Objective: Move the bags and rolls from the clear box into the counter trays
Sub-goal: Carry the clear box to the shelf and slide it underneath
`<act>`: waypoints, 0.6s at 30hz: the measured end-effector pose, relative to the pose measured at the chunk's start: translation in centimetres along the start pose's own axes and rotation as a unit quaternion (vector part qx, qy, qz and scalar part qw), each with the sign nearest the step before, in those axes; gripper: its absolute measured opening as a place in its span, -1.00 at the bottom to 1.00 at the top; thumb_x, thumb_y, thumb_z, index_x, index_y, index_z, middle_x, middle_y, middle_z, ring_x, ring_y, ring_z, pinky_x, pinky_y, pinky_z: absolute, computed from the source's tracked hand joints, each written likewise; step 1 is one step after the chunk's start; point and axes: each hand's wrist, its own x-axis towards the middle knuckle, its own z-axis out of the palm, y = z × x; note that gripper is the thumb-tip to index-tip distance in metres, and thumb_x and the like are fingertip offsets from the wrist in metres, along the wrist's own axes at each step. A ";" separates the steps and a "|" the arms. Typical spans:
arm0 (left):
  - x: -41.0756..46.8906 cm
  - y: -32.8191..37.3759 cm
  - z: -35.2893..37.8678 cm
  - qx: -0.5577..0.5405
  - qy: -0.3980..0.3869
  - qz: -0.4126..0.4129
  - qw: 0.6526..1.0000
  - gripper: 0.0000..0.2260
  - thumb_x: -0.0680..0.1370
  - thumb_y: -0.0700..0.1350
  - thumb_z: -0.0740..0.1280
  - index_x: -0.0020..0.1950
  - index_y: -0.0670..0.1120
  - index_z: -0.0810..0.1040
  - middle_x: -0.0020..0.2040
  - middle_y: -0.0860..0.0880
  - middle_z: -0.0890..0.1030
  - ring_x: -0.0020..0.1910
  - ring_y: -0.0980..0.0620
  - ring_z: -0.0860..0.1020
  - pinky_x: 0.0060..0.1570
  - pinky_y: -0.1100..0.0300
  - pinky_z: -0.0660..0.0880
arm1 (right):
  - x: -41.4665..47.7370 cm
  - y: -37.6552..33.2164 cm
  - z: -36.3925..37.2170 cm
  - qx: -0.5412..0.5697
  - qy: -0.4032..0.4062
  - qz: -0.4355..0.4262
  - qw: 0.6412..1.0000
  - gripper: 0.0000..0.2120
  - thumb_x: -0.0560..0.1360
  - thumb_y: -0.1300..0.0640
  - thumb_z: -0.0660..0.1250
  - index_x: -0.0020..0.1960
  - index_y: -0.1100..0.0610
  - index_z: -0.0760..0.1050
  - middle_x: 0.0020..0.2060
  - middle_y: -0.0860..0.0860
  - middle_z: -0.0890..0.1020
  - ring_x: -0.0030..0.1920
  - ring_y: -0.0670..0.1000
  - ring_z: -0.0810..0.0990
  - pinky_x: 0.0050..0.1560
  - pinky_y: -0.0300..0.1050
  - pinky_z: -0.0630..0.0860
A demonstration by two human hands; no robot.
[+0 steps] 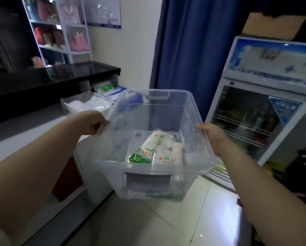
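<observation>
A person is carrying a clear box point(154, 132) above the floor beside the counter point(24, 128), left hand point(95, 123) and right hand point(213, 134) clamped on opposite rims; bags and rolls point(157, 150) are lying inside, near the counter tray point(88, 105).

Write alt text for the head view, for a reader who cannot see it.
A left hand and a right hand hold a clear box by its side rims; bags and rolls lie at its bottom. A counter with a tray is on the left, a fridge on the right.
</observation>
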 end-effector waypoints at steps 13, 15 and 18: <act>17.0 20.3 4.3 -0.148 0.104 0.222 0.958 -0.92 0.39 -0.20 0.43 -0.27 -0.19 0.58 -0.51 -0.10 0.55 -0.65 0.07 0.47 -0.63 0.37 0.39 | 22.2 -14.0 -3.5 -0.115 0.130 -0.126 0.977 -0.95 0.38 0.18 0.32 -0.23 0.16 0.48 -0.35 0.12 0.50 -0.35 0.06 0.49 -0.31 -0.19 0.42; 21.3 22.3 3.9 -0.149 0.098 0.243 0.954 -0.91 0.36 -0.21 0.48 -0.34 -0.18 0.63 -0.52 -0.03 0.58 -0.62 0.12 0.51 -0.61 0.36 0.40 | 26.8 -15.2 -2.8 -0.122 0.133 -0.139 0.974 -0.96 0.38 0.19 0.32 -0.20 0.16 0.49 -0.36 0.12 0.50 -0.36 0.05 0.49 -0.34 -0.21 0.40; 28.8 26.4 3.1 -0.166 0.054 0.257 0.951 -0.97 0.39 -0.28 0.44 -0.24 -0.18 0.64 -0.27 -0.08 0.65 -0.41 0.10 0.61 -0.46 0.29 0.50 | 34.7 -17.2 -1.7 -0.103 0.132 -0.143 0.976 -0.89 0.38 0.21 0.32 -0.30 0.20 0.53 -0.47 0.05 0.59 -0.50 0.01 0.55 -0.50 -0.29 0.42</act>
